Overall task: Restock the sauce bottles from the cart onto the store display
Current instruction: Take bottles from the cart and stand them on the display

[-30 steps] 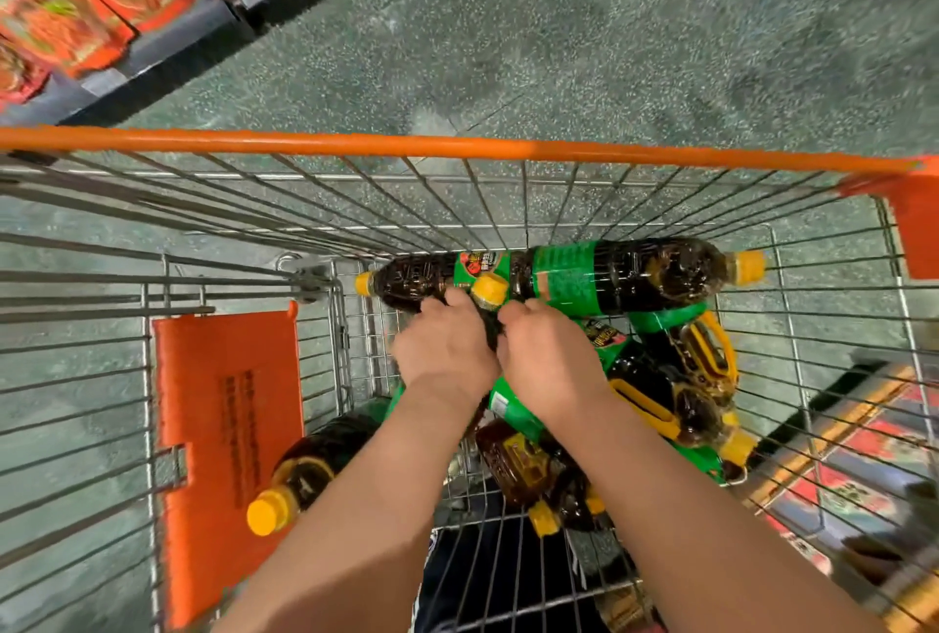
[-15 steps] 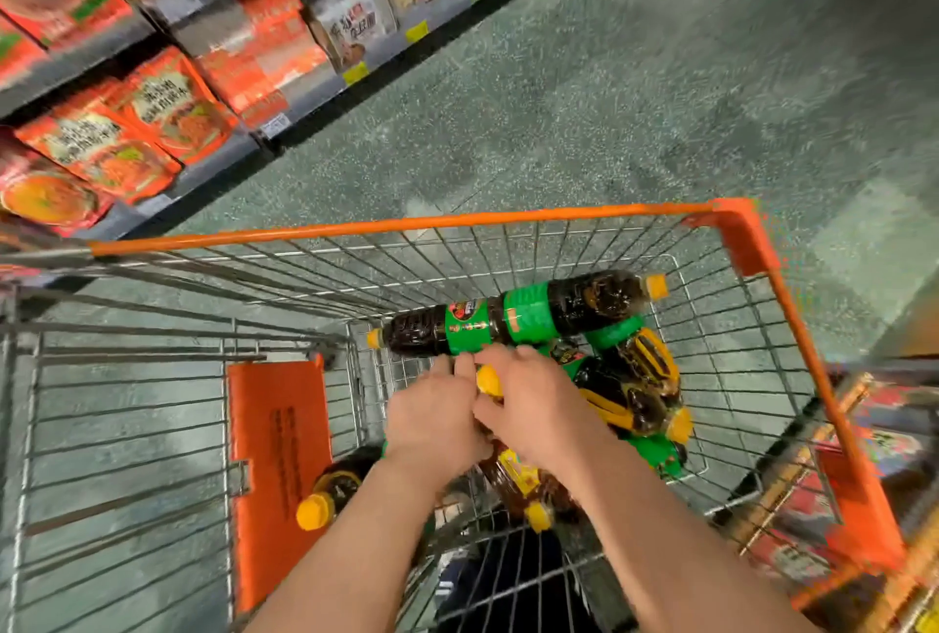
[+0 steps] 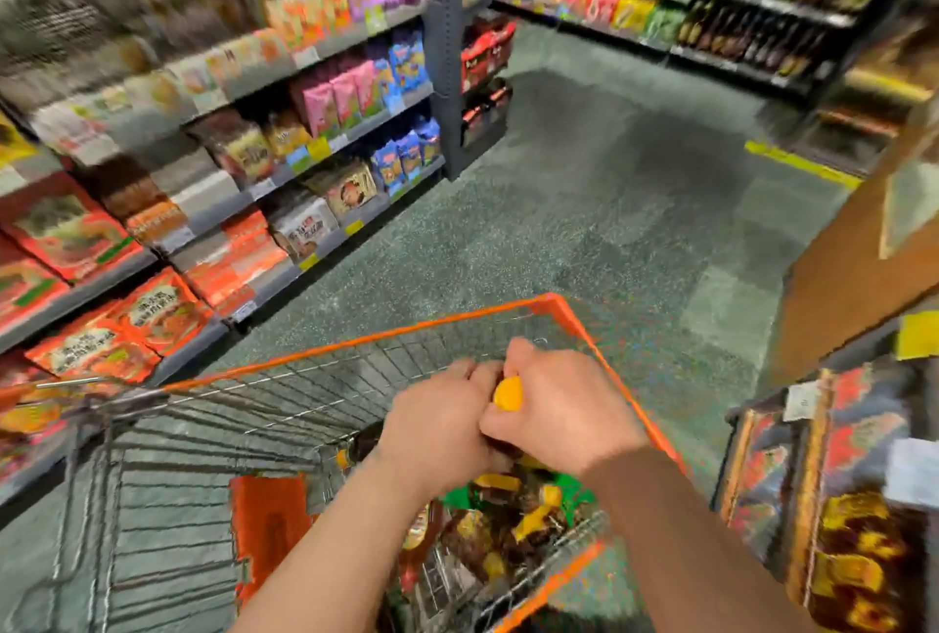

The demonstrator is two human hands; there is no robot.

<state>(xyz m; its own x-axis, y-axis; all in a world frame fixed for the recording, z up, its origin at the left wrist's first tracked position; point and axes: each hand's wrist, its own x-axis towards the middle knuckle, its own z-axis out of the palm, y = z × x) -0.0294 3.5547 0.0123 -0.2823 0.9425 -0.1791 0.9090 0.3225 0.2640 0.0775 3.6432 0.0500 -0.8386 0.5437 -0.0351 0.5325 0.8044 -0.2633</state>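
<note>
While over the cart, both hands grip one yellow-capped sauce bottle.

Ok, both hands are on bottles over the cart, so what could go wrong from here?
1. Both hands, left hand and right hand, bunch around one yellow cap. The bottles themselves are hidden, so the grip may be only at the necks and one could slip.
2. The lift is just inside the cart's orange rim; a bottle could catch on it.
3. Loose sauce bottles lie piled below; a dropped one would land on them.
</note>
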